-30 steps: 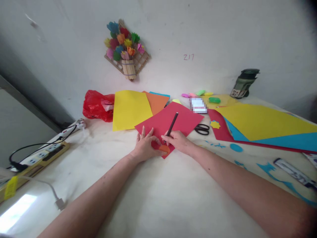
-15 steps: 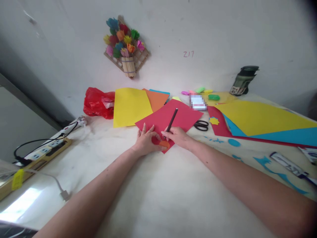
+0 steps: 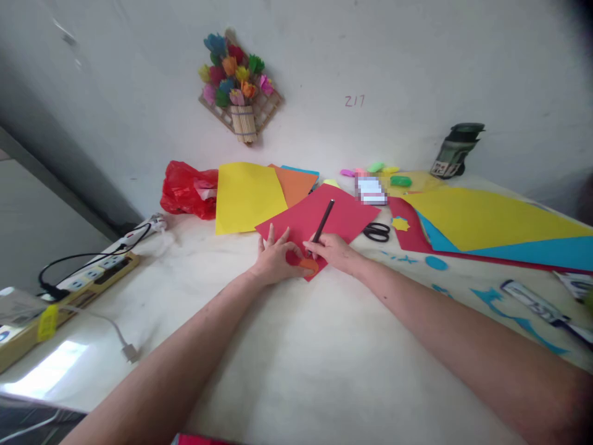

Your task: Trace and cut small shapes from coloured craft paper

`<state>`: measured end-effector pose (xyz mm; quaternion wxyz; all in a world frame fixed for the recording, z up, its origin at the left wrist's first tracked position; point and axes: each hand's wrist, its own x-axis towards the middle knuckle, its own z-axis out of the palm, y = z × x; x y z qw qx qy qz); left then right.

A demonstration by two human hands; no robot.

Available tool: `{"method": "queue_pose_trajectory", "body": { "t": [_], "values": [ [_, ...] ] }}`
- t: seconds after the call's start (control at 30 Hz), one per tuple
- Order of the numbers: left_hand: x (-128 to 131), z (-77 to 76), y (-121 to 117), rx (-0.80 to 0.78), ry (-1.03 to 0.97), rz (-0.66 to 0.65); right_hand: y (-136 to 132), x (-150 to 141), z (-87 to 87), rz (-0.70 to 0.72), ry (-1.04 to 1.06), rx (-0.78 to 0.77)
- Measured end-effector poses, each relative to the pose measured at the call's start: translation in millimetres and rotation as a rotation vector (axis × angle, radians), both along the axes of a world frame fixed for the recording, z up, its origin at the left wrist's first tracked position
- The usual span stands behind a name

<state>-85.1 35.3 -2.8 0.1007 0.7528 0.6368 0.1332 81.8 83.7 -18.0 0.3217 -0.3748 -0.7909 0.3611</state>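
Observation:
A red sheet of paper [image 3: 319, 213] lies at an angle on the table in front of me. On its near corner sits a small orange paper piece [image 3: 309, 266]. My left hand [image 3: 277, 259] keeps this piece down with thumb and index finger, while its other fingers spread over the red sheet. In my right hand [image 3: 331, 250] is a dark pencil [image 3: 323, 219], tilted, with its lower end beside the orange piece. The pencil's tip is partly hidden by my fingers. Black-handled scissors [image 3: 377, 232] rest by the red sheet's right edge, their blades out of sight.
Yellow paper [image 3: 248, 201] and a red plastic bag [image 3: 188, 188] lie back left. A power strip [image 3: 99, 275] runs along the left. To the right are a blurred-out phone [image 3: 371, 190], a yellow cutout [image 3: 401, 224], a blue oval [image 3: 436, 263], blue scraps [image 3: 519, 318] and a bottle [image 3: 458, 151].
The view has shifted slightly, and a red edge now shows at the bottom. Both hands keep nearly the same places on the red sheet, with the pencil still at the orange piece.

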Motion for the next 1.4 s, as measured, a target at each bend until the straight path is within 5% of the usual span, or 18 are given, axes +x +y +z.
{"method": "queue_pose_trajectory", "body": {
  "t": [1.4],
  "values": [
    [-3.0, -1.9, 1.0, -0.045, -0.040, -0.015, -0.4, 1.5, 2.3, 0.011, 0.023, -0.022]
  ]
}}
